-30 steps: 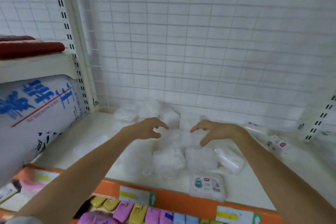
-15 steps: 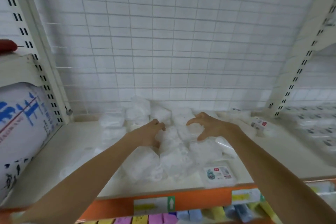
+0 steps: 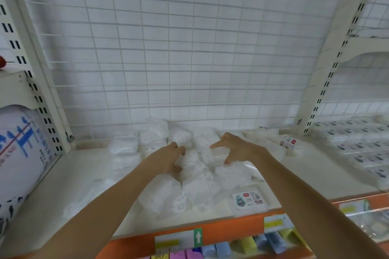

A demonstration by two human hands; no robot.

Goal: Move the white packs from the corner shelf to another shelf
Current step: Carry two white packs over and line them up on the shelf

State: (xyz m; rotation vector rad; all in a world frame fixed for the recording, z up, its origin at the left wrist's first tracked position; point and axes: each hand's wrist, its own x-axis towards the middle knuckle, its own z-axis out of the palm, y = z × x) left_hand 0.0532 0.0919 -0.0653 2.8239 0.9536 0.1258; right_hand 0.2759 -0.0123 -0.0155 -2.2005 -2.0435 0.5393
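Observation:
Several white packs [image 3: 200, 191] lie heaped in the middle of the cream corner shelf [image 3: 63, 185], reaching back to the wire-grid wall. My left hand [image 3: 168, 159] is spread over the left side of the heap, its fingertips touching a pack. My right hand [image 3: 235, 149] hovers over the right side with fingers arched and the thumb down on a pack. Neither hand grips anything. Between the two hands lies one pack [image 3: 202, 153].
A flat printed pack [image 3: 248, 197] lies at the shelf's front right. A big white roll with blue print [image 3: 19, 153] fills the left bay. Rows of labelled packs [image 3: 362, 149] cover the right-hand shelf. An orange price rail [image 3: 221, 231] edges the front, with coloured items below.
The view has swung right and drawn closer. Both hands have dropped from above the heap down onto the packs.

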